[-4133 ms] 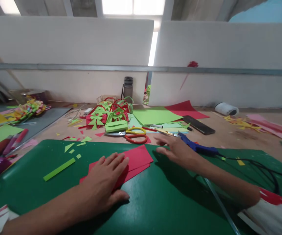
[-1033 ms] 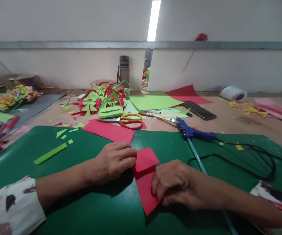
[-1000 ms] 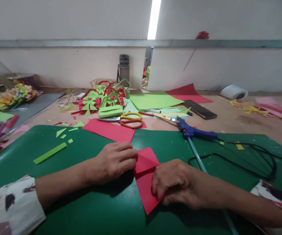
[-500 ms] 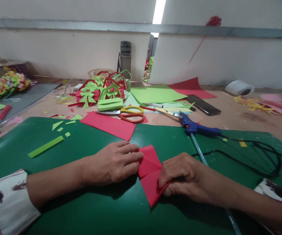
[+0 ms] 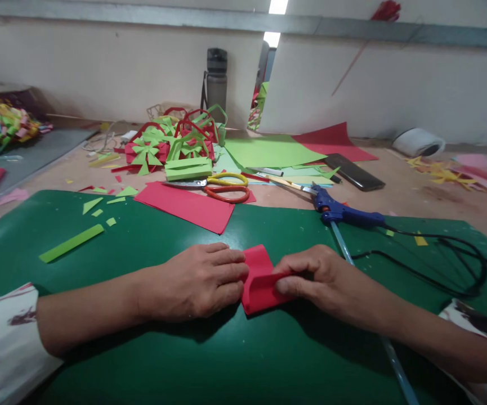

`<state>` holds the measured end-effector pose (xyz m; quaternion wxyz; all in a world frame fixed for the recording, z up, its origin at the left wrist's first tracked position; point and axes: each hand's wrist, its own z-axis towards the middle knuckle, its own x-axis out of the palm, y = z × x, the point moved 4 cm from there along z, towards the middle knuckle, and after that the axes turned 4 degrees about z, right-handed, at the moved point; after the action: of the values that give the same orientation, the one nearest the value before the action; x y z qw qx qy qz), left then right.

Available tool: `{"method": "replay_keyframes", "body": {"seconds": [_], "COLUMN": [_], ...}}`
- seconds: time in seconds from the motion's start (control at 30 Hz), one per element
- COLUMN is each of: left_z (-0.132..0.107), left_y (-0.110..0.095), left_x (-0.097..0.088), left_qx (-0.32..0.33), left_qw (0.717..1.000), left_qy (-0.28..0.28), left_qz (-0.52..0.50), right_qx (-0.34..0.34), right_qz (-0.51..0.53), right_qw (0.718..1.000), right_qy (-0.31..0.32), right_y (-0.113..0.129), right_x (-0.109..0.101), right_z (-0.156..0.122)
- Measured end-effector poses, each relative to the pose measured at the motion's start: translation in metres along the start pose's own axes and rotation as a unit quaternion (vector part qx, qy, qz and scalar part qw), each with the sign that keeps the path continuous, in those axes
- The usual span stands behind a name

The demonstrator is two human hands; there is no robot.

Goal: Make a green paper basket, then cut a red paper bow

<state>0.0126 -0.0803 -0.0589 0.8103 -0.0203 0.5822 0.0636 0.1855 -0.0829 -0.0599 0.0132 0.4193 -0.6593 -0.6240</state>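
Note:
A small folded piece of red paper (image 5: 260, 278) lies on the green cutting mat (image 5: 150, 354) between my hands. My left hand (image 5: 201, 279) rests knuckles-up on its left edge, fingers together pressing it down. My right hand (image 5: 315, 275) pinches the paper's right flap, thumb and fingers closed on it, folding it over. A larger red sheet (image 5: 186, 205) lies further back on the mat.
A blue glue gun (image 5: 344, 215) with a black cord (image 5: 446, 264) lies right of my hands. Scissors (image 5: 222, 188), green and red paper bows (image 5: 171, 147), green sheets (image 5: 268, 152), a phone (image 5: 355, 172), a bottle (image 5: 217, 76) and a green strip (image 5: 72, 243) sit behind.
My right hand has lifted the lower point of the red paper and folded it up over the rest, making the piece smaller. The view has tilted down.

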Motion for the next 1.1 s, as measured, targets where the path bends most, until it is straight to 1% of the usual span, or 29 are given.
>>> {"method": "replay_keyframes", "body": {"seconds": [0.17,0.27,0.33,0.5,0.7,0.83,1.0,1.1], "left_z": [0.0,0.0,-0.001,-0.007,-0.013,-0.013,-0.016,-0.018], "left_y": [0.001,0.0,0.0,-0.002,-0.009,-0.011,-0.012,-0.013], "left_x": [-0.001,-0.002,-0.001,0.005,0.005,0.003,0.005,0.005], "left_qx": [-0.029,-0.046,-0.055,-0.089,-0.161,-0.177,-0.186,-0.194], "left_qw": [0.999,0.998,0.997,0.992,0.975,0.97,0.967,0.965], "left_qy": [0.03,0.03,0.037,0.084,0.152,0.164,0.169,0.172], "left_qz": [0.009,0.028,0.036,0.01,-0.033,-0.037,-0.036,-0.038], "right_qx": [-0.011,-0.026,-0.024,-0.008,-0.005,0.011,0.054,0.058], "right_qz": [-0.052,-0.065,-0.07,-0.086,-0.106,-0.107,-0.051,-0.073], "right_qw": [0.997,0.994,0.993,0.992,0.991,0.99,0.996,0.994], "right_qy": [-0.054,-0.082,-0.092,-0.088,-0.084,-0.087,-0.051,-0.054], "right_y": [0.001,0.002,0.001,-0.002,0.001,0.001,-0.007,-0.007], "right_x": [-0.003,-0.005,-0.006,-0.007,-0.009,-0.01,-0.006,-0.005], "right_z": [0.009,0.015,0.019,0.027,0.033,0.035,0.036,0.037]}}
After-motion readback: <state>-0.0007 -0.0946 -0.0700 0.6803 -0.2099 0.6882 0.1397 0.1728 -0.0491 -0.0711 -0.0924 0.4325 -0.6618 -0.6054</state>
